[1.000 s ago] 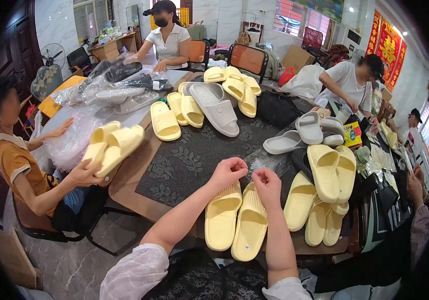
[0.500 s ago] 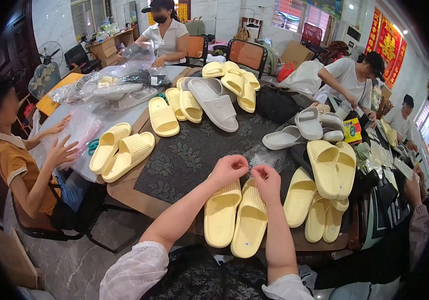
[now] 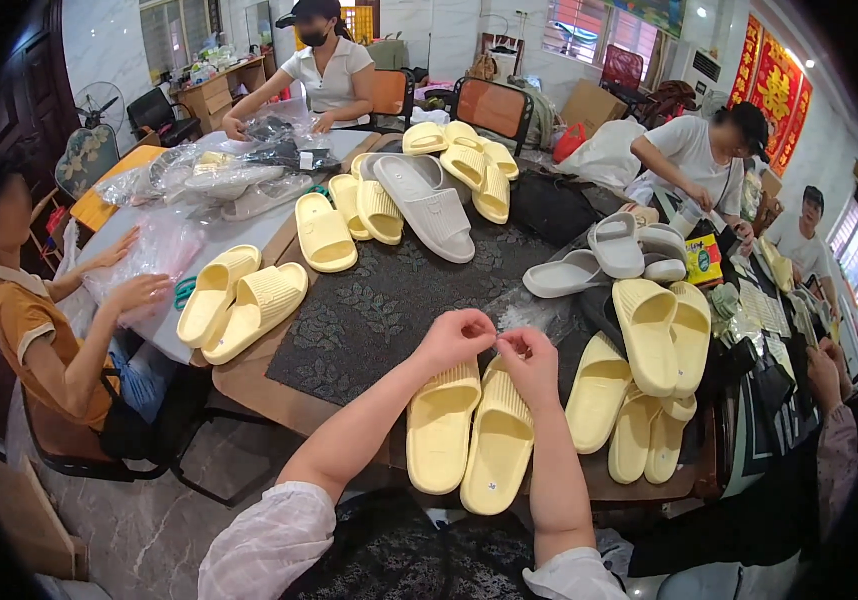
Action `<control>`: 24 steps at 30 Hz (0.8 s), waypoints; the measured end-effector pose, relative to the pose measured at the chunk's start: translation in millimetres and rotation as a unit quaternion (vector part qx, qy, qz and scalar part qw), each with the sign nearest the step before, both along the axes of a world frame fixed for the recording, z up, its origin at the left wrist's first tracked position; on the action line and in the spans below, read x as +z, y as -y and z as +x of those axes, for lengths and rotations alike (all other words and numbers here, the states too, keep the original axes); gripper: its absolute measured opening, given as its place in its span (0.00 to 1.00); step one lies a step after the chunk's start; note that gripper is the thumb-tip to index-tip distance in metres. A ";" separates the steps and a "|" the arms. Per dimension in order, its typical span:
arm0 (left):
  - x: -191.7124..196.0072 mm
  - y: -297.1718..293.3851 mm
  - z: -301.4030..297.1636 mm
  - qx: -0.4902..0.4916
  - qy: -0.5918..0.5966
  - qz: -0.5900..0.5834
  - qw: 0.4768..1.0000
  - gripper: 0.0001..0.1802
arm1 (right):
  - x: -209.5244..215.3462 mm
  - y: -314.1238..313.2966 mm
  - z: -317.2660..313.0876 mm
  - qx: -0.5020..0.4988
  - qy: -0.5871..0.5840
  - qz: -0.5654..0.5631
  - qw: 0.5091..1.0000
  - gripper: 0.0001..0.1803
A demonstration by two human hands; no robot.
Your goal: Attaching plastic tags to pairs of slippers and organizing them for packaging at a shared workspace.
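Note:
Close together over the table, my left hand point(image 3: 457, 338) and my right hand point(image 3: 528, 362) are each closed in a pinch, fingertips almost meeting. Whatever they hold, if anything, is too small to make out. Just below them lie two pale yellow slide slippers, a left one point(image 3: 441, 435) and a right one point(image 3: 497, 448), toes pointing away from me and partly covered by my hands. A small mark shows on the right slipper's heel. To the right of my right hand rests another yellow slipper point(image 3: 597, 392), beside a stacked yellow pair point(image 3: 646, 335).
Grey slippers point(image 3: 429, 205) and more yellow ones point(image 3: 327, 232) lie across the dark patterned mat point(image 3: 369, 310). A yellow pair point(image 3: 254, 308) sits at the left table edge, near green scissors point(image 3: 185, 292). Clear plastic bags point(image 3: 164, 255) cover the left table. Several co-workers sit around.
My hands have drawn slightly closer together, still pinched. At left, a co-worker's raised hand has come down onto the plastic bags. The far co-worker reaches lower into the bags.

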State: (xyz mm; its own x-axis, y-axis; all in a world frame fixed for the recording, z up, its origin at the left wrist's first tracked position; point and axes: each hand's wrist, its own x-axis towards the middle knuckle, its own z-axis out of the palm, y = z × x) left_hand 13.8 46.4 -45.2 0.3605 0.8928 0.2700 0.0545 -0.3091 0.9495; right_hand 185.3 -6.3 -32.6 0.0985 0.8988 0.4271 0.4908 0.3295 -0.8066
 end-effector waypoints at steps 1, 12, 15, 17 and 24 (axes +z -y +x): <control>0.9 1.2 1.2 0.000 0.000 -0.001 1.000 0.07 | -1.2 -0.8 0.4 0.004 0.003 0.005 1.000 0.07; 1.9 3.1 4.7 -0.027 0.005 0.014 1.000 0.07 | -0.2 1.3 2.5 -0.003 0.017 0.011 1.000 0.07; -1.2 -3.0 -0.1 0.059 0.007 -0.001 0.998 0.07 | -5.4 -1.8 4.0 -0.051 -0.034 -0.033 0.998 0.07; -4.3 -3.7 -0.3 0.039 0.011 0.001 0.999 0.07 | -2.9 -1.0 1.6 -0.014 -0.009 -0.004 1.000 0.07; 1.9 -1.9 0.5 0.049 0.020 0.010 0.999 0.08 | -2.5 -0.1 1.8 -0.028 -0.052 -0.033 0.998 0.06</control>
